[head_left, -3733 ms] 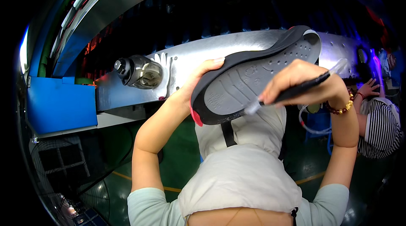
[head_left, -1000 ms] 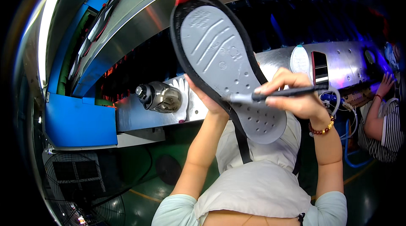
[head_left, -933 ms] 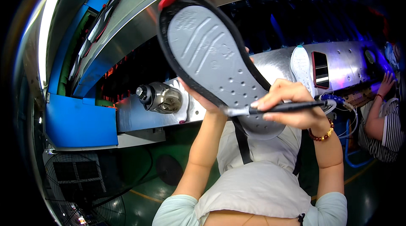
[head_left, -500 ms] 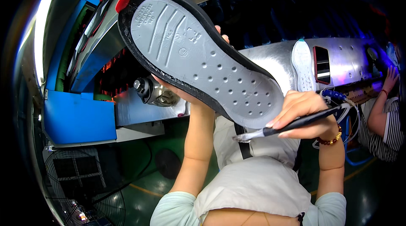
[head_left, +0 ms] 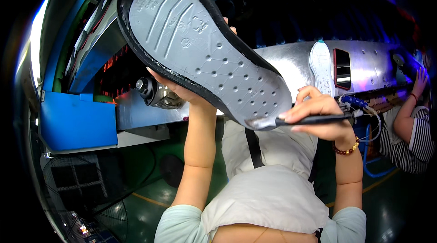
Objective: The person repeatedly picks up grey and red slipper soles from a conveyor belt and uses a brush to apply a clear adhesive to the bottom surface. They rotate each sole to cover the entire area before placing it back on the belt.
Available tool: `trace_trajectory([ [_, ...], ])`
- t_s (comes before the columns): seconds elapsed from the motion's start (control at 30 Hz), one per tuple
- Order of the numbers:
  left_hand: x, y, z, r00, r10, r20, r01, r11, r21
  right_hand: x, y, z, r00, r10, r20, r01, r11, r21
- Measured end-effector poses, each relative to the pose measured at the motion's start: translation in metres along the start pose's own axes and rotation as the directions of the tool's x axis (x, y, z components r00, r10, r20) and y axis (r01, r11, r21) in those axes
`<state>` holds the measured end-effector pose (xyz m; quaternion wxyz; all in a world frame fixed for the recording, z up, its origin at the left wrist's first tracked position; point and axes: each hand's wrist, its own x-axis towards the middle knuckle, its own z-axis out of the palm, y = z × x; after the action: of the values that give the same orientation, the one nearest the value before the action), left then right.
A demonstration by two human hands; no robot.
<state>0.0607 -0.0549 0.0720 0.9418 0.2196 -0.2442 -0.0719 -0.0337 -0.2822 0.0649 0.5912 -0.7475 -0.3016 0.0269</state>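
Note:
A large shoe sole [head_left: 191, 56] is held up in front of me, its grey dimpled face toward me, with a black rim and a red tip at the far left end. My left hand [head_left: 180, 90] grips it by the edges from behind, and most of that hand is hidden. In my right hand [head_left: 321, 113] is a brush [head_left: 314, 119] with a black handle, pinched between thumb and fingers. Its pale bristles lie against the near, lower right end of the sole.
A metal bench [head_left: 291, 56] runs behind, bearing a white sole [head_left: 322, 68] and a dark-capped clear bottle [head_left: 159, 93]. Blue machinery [head_left: 79, 120] stands left, with a fan [head_left: 86, 184] below. Another person's hand [head_left: 419, 81] and striped clothing show at the far right.
The brush has moved up from below the sole's near end, and its bristles now touch the grey face. The sole sits slightly higher and farther left in view.

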Motion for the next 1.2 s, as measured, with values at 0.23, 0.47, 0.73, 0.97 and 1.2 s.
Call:
trace_trajectory([
  [0.23,0.004,0.005,0.013,0.981,0.073,-0.180,-0.033,0.975,0.218,0.001,0.019,-0.007,0.985,0.146,-0.091,-0.080,0.857,0.509],
  [0.47,-0.044,-0.030,-0.024,0.983,0.114,0.142,-0.108,0.993,-0.055,0.009,0.000,0.030,0.945,0.277,-0.175,-0.016,0.572,0.820],
  [0.73,-0.042,-0.003,-0.015,0.943,-0.325,-0.071,0.313,0.939,-0.144,0.014,-0.024,0.005,0.978,-0.072,0.197,-0.021,0.901,0.433],
  [0.97,-0.030,0.007,0.001,0.596,-0.774,-0.213,0.784,0.619,-0.056,0.022,-0.013,-0.001,0.942,-0.079,0.326,-0.005,0.969,0.248],
  [1.2,-0.023,0.015,0.037,0.350,-0.766,-0.539,0.934,0.330,0.137,0.028,-0.009,-0.004,0.918,-0.122,0.377,0.038,0.975,0.221],
])
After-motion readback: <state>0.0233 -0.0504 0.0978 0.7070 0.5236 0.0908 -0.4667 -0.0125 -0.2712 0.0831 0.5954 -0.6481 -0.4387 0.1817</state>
